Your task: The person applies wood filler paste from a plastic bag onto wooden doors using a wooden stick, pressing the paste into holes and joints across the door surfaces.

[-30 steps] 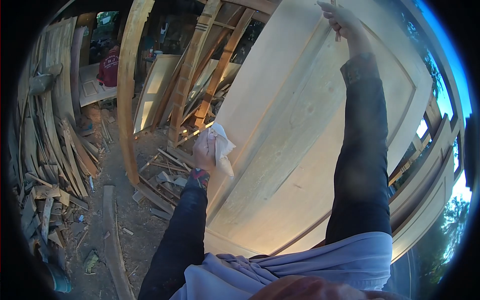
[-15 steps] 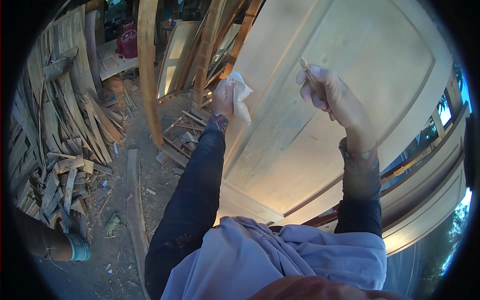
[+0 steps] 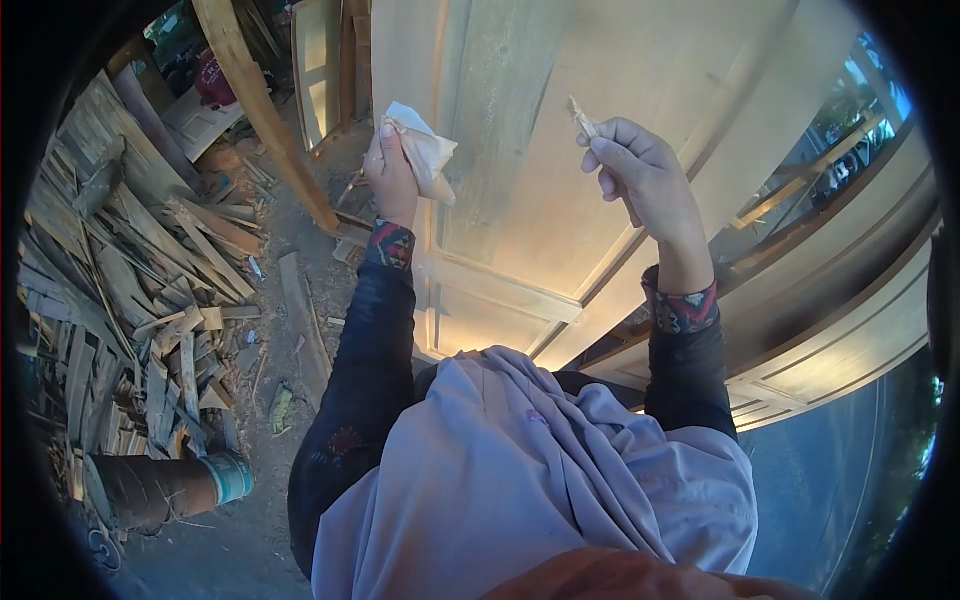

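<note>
My left hand (image 3: 394, 175) grips a crumpled whitish bag or sheet (image 3: 424, 155), which sticks out to the right of the fingers; what it holds, if anything, is hidden. Between the thumb and fingers of my right hand (image 3: 640, 172) is a small pale stick-like piece (image 3: 579, 117) with a ragged tip pointing up. I cannot make out its exact kind. Both hands are raised in front of a large pale wooden door (image 3: 540, 200) with raised panels and a darker greyish strip down it. Neither hand plainly touches the door.
Scrap wood (image 3: 185, 345) is heaped on the left, beside a dark cylinder with a teal end (image 3: 170, 488). A wooden post (image 3: 265, 115) slants behind my left hand. More curved-looking panels (image 3: 830, 300) stand at the right. A person in a red top (image 3: 213, 82) is far back.
My view has shifted, so the door appears further left and more upright. The right hand has turned, its piece now tilted up-left. The left hand still holds the whitish thing.
</note>
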### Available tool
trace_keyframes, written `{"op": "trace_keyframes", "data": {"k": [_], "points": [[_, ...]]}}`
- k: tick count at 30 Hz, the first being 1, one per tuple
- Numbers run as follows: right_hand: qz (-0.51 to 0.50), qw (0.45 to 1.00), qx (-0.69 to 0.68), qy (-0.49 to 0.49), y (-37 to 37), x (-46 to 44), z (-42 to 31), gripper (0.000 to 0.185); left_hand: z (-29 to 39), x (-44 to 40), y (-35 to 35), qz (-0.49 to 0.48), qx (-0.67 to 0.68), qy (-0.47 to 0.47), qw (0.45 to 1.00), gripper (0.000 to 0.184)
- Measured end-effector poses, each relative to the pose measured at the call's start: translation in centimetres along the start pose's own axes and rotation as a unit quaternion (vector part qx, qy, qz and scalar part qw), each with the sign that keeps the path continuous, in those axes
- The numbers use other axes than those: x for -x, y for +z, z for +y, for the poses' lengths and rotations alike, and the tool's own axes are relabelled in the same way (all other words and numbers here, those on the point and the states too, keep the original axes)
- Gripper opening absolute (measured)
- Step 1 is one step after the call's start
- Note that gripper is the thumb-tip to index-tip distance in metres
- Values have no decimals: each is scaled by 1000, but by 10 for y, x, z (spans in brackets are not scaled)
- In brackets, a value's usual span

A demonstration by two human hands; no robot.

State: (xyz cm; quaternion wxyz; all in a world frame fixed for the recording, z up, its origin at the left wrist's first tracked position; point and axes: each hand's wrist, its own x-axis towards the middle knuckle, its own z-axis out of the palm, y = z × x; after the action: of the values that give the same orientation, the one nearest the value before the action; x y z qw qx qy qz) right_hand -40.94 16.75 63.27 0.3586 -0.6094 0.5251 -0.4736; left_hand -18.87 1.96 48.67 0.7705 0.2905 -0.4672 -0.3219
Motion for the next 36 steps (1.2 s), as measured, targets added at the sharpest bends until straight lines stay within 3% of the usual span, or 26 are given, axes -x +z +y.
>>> {"op": "trace_keyframes", "data": {"k": [4,7,13,16,17,20,25,27,30,33,36], "points": [[31,998,39,-33,-4,7,-1,22,38,-9,14,-6,22,-9,1000,33],[62,991,88,-84,2,12,5,23,67,3,19,-124,-59,38,990,33],[136,985,74,-73,21,42,30,37,77,74,36,-224,-41,-23,973,33],[33,996,78,-13,23,60,59,43,84,111,45,-282,-33,-84,955,32],[27,999,-22,-25,25,63,85,35,88,120,47,-297,-21,-117,947,31],[-22,982,-92,162,3,93,85,27,91,145,53,-347,40,-236,907,29],[115,970,-173,126,-9,127,109,23,78,182,55,-424,186,-458,759,34],[158,964,-185,111,-12,134,125,23,73,203,61,-418,186,-473,753,38],[178,946,-201,179,-15,149,136,25,69,215,61,-430,156,-470,755,40],[72,953,-194,222,-35,162,139,29,64,218,63,-428,143,-453,768,39],[56,962,-145,224,-38,169,147,33,62,224,64,-431,127,-437,779,39]]}}
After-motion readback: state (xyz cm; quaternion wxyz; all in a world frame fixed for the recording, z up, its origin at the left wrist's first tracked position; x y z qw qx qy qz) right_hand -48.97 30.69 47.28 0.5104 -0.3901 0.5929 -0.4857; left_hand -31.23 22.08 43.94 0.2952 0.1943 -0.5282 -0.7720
